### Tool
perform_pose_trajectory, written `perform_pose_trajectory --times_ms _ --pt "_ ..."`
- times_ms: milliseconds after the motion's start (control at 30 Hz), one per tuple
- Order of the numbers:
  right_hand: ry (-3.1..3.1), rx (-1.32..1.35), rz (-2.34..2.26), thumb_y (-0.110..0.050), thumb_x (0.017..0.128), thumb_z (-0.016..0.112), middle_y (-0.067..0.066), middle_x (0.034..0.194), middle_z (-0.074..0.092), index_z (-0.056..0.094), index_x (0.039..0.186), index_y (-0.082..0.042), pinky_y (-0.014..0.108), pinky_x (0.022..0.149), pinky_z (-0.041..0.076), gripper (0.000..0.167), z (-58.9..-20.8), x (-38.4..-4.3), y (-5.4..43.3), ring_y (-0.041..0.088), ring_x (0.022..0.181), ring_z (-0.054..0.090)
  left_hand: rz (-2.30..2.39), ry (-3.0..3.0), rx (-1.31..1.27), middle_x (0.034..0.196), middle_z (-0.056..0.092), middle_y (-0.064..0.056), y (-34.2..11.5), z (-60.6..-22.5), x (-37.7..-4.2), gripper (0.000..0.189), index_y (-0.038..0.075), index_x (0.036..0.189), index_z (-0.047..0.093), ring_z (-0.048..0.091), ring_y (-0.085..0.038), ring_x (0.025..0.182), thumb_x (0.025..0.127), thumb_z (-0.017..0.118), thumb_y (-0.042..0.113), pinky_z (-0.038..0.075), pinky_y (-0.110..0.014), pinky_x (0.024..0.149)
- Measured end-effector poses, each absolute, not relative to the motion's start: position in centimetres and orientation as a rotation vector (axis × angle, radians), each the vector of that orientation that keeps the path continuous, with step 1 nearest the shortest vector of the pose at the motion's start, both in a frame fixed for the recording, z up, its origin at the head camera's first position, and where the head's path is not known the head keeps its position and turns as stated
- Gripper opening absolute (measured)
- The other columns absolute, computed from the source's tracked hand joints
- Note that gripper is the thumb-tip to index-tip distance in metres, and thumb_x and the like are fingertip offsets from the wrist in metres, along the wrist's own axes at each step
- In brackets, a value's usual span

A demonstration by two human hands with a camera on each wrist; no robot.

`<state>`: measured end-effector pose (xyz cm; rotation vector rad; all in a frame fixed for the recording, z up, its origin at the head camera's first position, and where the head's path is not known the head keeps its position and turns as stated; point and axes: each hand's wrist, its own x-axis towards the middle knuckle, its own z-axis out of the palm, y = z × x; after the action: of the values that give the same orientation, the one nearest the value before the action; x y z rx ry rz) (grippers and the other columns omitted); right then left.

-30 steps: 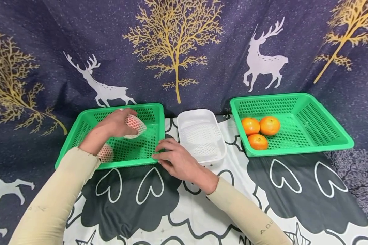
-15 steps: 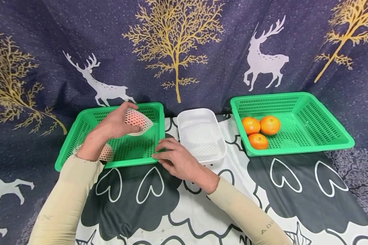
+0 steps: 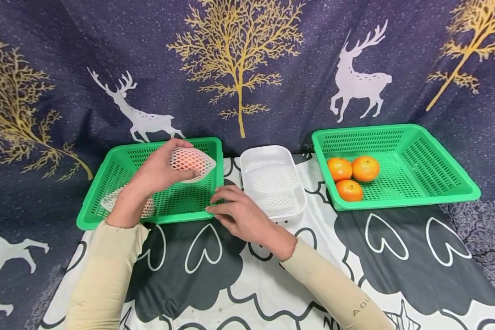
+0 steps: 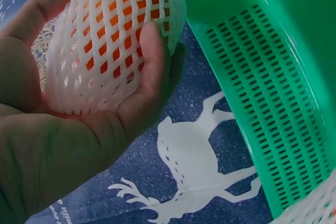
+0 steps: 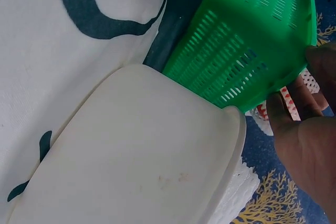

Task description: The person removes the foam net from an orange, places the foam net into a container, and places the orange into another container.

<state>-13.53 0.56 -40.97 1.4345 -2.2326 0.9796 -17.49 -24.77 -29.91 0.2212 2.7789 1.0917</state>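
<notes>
In the head view, my left hand holds an orange in a white foam net over the left green basket. The left wrist view shows the thumb and fingers curled round the netted orange, with orange skin showing through the mesh. My right hand grips the near right corner of that basket, its fingertips on the rim. Partly hidden behind the left wrist, further netted fruit lies in the basket's near left part.
Beside the right hand stands a white tray holding white foam nets. Farther right, a second green basket has several bare oranges at its left end. A dark patterned curtain hangs behind.
My left hand has shifted a little to the right, with the netted orange turned so its net's end points right. The right hand has stayed on the basket corner.
</notes>
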Motion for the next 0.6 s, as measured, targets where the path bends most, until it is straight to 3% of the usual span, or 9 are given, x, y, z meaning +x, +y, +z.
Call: perform_pose_trajectory --times_ms 600 --pt "-2.223 1.435 0.972 -0.002 0.098 0.073 0.008 0.122 0.07 0.082 0.118 -0.008 0.031 0.119 0.039 0.022 -41.0 -13.5 0.6 0.026 0.127 0.058 1.365 2.748 0.268 0.154 0.051 -0.006 -22.7 -30.8 -16.1 0.064 0.023 0.148 0.054 0.046 -0.031 0.142 0.092 0.085 0.026 0.036 -0.057 0.113"
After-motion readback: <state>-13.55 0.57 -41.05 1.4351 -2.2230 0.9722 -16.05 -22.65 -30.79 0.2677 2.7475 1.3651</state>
